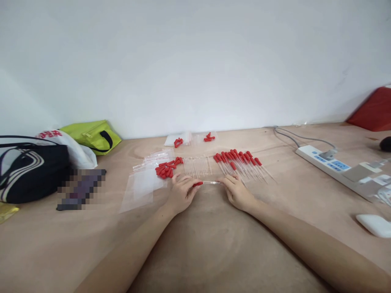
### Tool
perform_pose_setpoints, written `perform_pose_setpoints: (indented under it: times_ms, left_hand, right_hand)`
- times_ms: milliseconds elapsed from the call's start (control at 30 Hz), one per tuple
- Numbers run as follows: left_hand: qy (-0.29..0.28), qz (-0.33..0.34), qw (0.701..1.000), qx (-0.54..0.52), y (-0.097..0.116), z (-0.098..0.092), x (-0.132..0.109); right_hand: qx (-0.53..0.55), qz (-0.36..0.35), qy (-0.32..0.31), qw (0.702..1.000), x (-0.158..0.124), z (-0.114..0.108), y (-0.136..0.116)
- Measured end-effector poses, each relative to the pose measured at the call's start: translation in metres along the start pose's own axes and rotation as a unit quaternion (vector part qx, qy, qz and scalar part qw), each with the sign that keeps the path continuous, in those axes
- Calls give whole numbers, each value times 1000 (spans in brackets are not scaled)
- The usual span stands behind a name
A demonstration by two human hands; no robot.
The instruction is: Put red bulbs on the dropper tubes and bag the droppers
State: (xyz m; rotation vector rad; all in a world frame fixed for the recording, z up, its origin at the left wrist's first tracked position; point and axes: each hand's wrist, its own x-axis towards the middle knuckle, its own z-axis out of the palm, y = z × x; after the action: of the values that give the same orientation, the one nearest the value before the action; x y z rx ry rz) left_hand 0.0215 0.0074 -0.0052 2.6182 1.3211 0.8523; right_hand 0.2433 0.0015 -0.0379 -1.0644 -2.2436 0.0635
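Note:
My left hand (pixel 183 193) is closed on a red rubber bulb (pixel 198 184). Between my hands a clear glass dropper tube (pixel 210 182) lies level, one end meeting the bulb; how deep it sits inside is too small to tell. The other end is pinched in the fingers of my right hand (pixel 237 191). Just beyond my left hand is a heap of loose red bulbs (pixel 165 169). Bare glass tubes (pixel 197 165) lie in a row behind the held one. Past my right hand, several droppers with red bulbs fitted (pixel 240 160) are spread on the table.
Clear zip bags (pixel 139 187) lie left of the heap. Two small bags with red bulbs (pixel 209 137) rest near the wall. A power strip (pixel 330 162) and white case (pixel 374 225) are at right; a black bag (pixel 33 175) and green bag (pixel 91 136) stand left.

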Motion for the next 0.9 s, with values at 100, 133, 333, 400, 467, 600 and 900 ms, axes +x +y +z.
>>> perform_pose_setpoints:
  times_ms: [100, 133, 333, 400, 467, 600, 900]
  left_hand:
    - [6, 7, 1000, 1, 0, 0, 0]
    - [10, 9, 1000, 2, 1, 0, 0]
    - [29, 47, 999, -1, -1, 2, 1]
    - [30, 66, 997, -11, -2, 4, 0]
    - [29, 82, 996, -22, -2, 5, -1]
    - [20, 95, 995, -21, -1, 7, -3]
    - [75, 156, 985, 23, -2, 11, -4]
  right_hand:
    - [-3, -2, -5, 1000, 1, -1, 0]
    - [-2, -3, -7, 1000, 2, -1, -1]
    - [14, -7, 0, 1000, 3, -4, -3]
    - [17, -9, -1, 1000, 3, -5, -2]
    - [25, -12, -5, 1000, 4, -6, -1]
    - [32, -22, -18, 999, 7, -11, 0]
    - [-76, -72, 22, 994, 7, -10, -4]
